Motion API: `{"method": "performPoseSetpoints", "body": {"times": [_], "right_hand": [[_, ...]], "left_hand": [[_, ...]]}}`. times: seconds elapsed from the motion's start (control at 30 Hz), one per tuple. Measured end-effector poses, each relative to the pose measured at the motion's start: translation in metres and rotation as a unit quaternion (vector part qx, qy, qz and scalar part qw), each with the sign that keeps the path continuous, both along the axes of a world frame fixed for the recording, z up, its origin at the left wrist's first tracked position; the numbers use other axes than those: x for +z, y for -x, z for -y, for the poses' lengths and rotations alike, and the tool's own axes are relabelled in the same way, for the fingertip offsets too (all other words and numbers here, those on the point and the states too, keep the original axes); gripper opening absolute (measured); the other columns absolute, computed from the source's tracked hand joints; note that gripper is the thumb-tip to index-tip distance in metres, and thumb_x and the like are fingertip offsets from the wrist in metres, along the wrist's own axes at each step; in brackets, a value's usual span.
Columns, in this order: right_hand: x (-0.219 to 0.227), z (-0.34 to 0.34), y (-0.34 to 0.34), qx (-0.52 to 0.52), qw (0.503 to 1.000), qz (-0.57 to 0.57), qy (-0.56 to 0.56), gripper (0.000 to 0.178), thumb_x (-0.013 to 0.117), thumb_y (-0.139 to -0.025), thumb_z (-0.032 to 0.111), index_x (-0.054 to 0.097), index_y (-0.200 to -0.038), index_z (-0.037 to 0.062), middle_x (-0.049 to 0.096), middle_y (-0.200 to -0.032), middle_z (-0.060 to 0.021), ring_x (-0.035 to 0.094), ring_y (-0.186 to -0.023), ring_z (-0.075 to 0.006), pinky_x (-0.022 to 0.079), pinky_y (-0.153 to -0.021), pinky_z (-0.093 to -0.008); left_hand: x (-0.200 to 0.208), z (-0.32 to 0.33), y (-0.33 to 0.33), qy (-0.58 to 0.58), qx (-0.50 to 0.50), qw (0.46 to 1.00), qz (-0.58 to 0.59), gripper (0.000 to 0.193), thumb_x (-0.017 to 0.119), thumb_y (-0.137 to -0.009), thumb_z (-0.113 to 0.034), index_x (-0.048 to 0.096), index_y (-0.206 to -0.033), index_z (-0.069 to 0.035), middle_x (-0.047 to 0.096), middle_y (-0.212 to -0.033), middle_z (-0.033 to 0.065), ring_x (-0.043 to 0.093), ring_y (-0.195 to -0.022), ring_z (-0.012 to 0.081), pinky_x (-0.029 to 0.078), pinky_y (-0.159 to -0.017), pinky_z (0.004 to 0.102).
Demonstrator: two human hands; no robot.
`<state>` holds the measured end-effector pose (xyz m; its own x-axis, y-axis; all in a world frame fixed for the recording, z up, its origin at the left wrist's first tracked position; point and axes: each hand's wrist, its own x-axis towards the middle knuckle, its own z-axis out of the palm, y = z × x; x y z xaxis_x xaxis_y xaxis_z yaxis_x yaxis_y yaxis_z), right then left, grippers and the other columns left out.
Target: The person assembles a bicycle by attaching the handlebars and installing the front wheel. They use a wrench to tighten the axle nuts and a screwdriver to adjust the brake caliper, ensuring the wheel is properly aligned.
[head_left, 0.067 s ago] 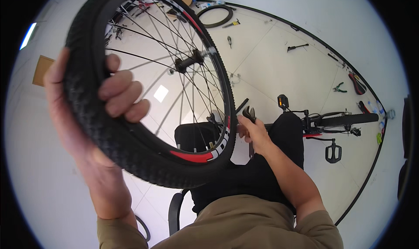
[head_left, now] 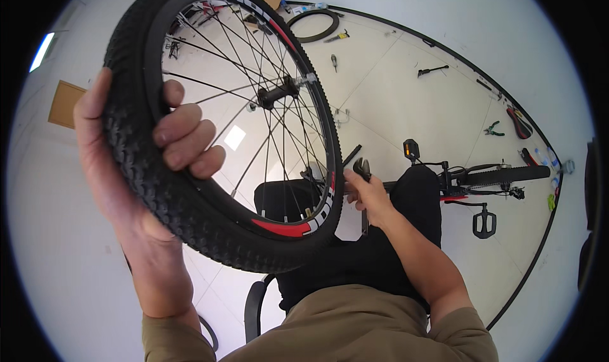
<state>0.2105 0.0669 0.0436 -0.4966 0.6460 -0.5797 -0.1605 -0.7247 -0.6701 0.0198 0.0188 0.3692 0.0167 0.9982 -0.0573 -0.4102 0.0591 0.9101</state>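
Observation:
My left hand [head_left: 184, 130] grips a bicycle wheel [head_left: 130, 134] by its knobby black tyre, with the fingers curled through to the rim and the thumb outside. The wheel is held up tilted over my lap; its rim carries red and white markings, and black spokes run to the hub [head_left: 277, 96]. Close by the wheel's right edge, my right hand [head_left: 374, 197] is closed around an adjustable wrench [head_left: 361, 167]. Its dark jaws stick out above the fingers and part of the handle shows below; the palm hides the rest.
At right, a bicycle [head_left: 457, 181] lies with its pedal [head_left: 484, 224] and rear tyre [head_left: 507, 174] showing. Pliers [head_left: 493, 129], a saddle [head_left: 520, 122], a loose tyre [head_left: 313, 25] and a screwdriver [head_left: 334, 62] lie on the floor. A chair armrest [head_left: 254, 308] is beside me.
My left hand and the wheel have shifted slightly to the right. My right hand stays almost where it was, with the wrench still in it.

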Motion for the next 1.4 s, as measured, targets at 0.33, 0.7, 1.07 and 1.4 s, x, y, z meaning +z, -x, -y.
{"method": "performPoseSetpoints", "body": {"times": [0.33,0.7,1.07,1.4], "right_hand": [[-0.031,-0.001,-0.002,-0.052,0.990,-0.108,0.069,0.017,0.064,-0.092,0.026,0.063,-0.088,0.0099,0.064,-0.079,-0.0011,0.048,-0.060,-0.0076,0.031,-0.052,-0.0240],[0.009,-0.026,-0.061,-0.163,0.960,-0.179,-0.142,0.033,0.067,-0.081,0.001,0.063,-0.113,0.0050,0.065,-0.102,-0.0038,0.059,-0.091,-0.0141,0.041,-0.060,-0.0239],[0.060,-0.075,-0.077,-0.321,0.889,0.171,-0.279,0.036,0.082,-0.080,0.026,0.061,-0.105,0.0103,0.061,-0.092,0.0012,0.051,-0.074,-0.0069,0.037,-0.053,-0.0228],[0.060,-0.103,-0.049,-0.409,0.838,0.164,-0.322,0.032,0.083,-0.077,0.020,0.061,-0.097,0.0081,0.062,-0.090,-0.0004,0.052,-0.071,-0.0081,0.037,-0.052,-0.0255]], "left_hand": [[0.025,-0.004,-0.022,-0.007,-0.021,0.998,0.050,0.047,0.048,-0.102,-0.042,0.053,-0.104,0.004,0.044,-0.076,0.0005,0.044,-0.066,0.0105,0.037,-0.064,0.0284],[0.026,-0.024,-0.041,-0.077,-0.081,0.994,-0.011,0.042,0.051,-0.100,-0.038,0.055,-0.106,0.004,0.048,-0.081,0.0042,0.048,-0.070,0.0137,0.040,-0.068,0.0299],[-0.011,-0.030,-0.040,-0.111,-0.116,0.983,-0.085,0.038,0.054,-0.098,-0.033,0.056,-0.107,0.004,0.052,-0.086,0.0078,0.052,-0.074,0.0168,0.043,-0.071,0.0313],[-0.010,-0.032,-0.040,-0.121,-0.113,0.978,-0.124,0.035,0.056,-0.096,-0.028,0.057,-0.109,0.005,0.056,-0.090,0.0111,0.056,-0.078,0.0196,0.045,-0.075,0.0326]]}}
